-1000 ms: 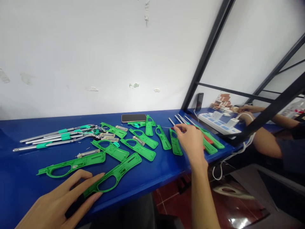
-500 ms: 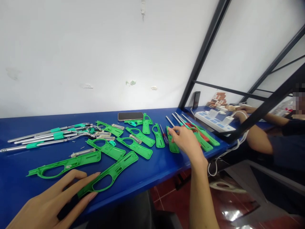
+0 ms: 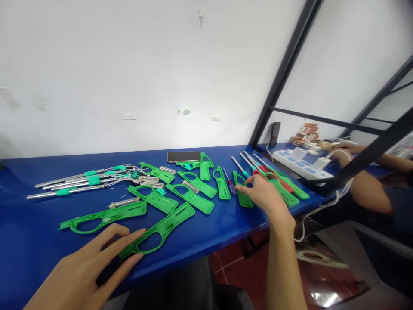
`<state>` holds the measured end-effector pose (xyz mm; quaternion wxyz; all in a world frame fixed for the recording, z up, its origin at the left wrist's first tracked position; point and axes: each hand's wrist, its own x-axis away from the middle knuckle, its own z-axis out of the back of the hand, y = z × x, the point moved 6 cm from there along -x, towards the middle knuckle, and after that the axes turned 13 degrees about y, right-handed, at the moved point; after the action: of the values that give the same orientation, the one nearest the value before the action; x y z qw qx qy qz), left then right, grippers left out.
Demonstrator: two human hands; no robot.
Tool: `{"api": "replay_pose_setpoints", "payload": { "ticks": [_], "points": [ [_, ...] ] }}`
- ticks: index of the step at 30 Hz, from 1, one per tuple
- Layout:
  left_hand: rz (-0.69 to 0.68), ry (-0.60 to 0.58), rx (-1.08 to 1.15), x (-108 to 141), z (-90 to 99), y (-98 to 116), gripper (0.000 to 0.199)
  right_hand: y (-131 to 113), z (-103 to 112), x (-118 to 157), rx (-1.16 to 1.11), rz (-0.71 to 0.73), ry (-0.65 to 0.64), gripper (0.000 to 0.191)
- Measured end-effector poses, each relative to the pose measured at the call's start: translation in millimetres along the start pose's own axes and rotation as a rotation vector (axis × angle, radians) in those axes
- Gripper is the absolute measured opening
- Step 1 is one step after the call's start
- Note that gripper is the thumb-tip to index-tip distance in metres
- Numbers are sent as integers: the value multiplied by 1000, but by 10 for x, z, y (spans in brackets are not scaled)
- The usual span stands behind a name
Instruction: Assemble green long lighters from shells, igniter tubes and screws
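Observation:
My left hand (image 3: 93, 262) is closed on a green lighter handle half (image 3: 167, 224), gripping its narrow end between fingers and thumb near the table's front edge. The inside of that half faces up, with a loop opening and ribs. On the right, my right hand (image 3: 263, 193) has its curled fingers on another green handle half (image 3: 244, 200), which lies on the table; the far fingers are hidden. Beside it lie a screwdriver (image 3: 230, 186) with a purple handle and a metal lighter tube (image 3: 239, 164). Several lighters with green handles (image 3: 300, 191) are partly behind my right hand.
More green halves, such as one (image 3: 190, 199) mid-table, lie on the blue table (image 3: 206, 228). Metal tubes with teal collars (image 3: 93, 181) and wires are at the left. Behind are a phone (image 3: 183, 156), a power strip (image 3: 300, 163), a black frame and another person's arm (image 3: 358, 181).
The whole view has shifted, so things appear farther right. My right hand's fingertips have moved slightly down along the green half. My left hand keeps its grip on the other half.

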<state>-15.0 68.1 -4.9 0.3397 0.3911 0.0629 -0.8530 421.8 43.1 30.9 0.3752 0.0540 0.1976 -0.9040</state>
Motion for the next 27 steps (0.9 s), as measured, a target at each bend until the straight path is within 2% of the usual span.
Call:
{"api": "replay_pose_setpoints", "payload": {
  "ticks": [4, 9, 14, 20, 27],
  "points": [
    [-7, 29, 24, -144, 106, 156, 42, 56, -54, -40, 11, -10, -2, 50],
    [-51, -11, 44, -261, 192, 324, 42, 111, -134, -92, 9, 22, -27, 43],
    [-34, -82, 3, -227, 182, 333, 44, 129, -179, -149, 4, 56, -29, 39],
    [-1, -72, -8, -220, 186, 332, 43, 101, -168, -150, 16, 56, -44, 38],
    [14, -38, 13, -202, 195, 311, 43, 55, -48, -92, 35, 47, -26, 38]
  ]
}}
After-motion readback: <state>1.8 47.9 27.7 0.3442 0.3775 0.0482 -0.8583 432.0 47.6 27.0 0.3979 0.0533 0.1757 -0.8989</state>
